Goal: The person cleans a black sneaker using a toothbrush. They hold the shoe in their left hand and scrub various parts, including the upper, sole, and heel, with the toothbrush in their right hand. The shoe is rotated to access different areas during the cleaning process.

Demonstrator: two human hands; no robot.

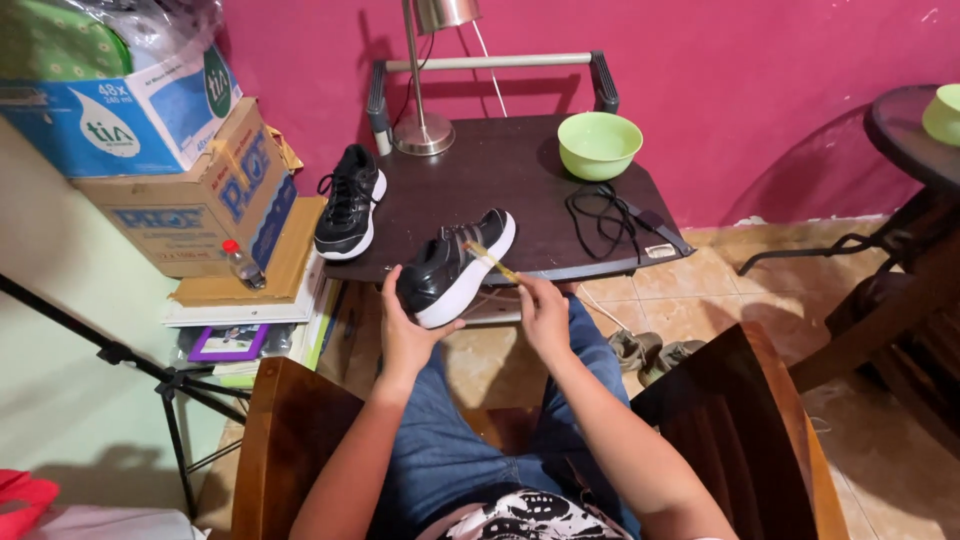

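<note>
Two hands on the job: left hand (402,322) cups the heel of the black sneaker (455,266) with fingers wrapped round it, holding it tilted over the lap at the front edge of the dark table (500,180); right hand (545,312) pinches a yellow brush (490,260), bristle end against the shoe's upper. Looks like the scrubbing step, mid-way; the next stroke calls for a steady heel grip and short passes along the upper and white sole, while the second sneaker (350,203) sits untouched on the table's left corner
</note>
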